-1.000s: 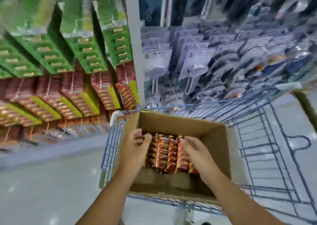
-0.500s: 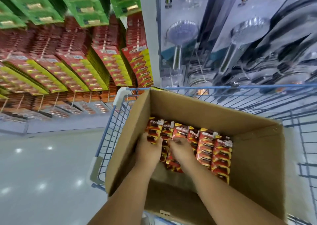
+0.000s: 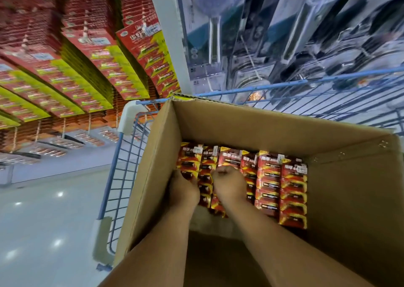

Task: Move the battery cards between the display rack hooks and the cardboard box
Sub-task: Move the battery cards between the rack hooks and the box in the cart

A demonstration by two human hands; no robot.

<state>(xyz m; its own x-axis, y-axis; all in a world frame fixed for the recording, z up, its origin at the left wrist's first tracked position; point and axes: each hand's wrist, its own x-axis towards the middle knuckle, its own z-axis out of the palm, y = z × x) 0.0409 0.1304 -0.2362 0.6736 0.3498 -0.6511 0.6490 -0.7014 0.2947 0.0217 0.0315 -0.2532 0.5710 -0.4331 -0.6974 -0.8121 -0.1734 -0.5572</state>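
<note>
Both hands, left hand (image 3: pixel 183 191) and right hand (image 3: pixel 229 185), apparently grip battery cards (image 3: pixel 282 186) lying lengthwise toward viewer

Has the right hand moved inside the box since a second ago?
Yes. The right hand has shifted leftward across the battery cards, away from the right wall of the cardboard box, and now sits close beside the left hand.

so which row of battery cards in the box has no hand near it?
The rightmost row, beside the cardboard box's right wall. The left hand and right hand are both down on the leftmost rows.
</note>
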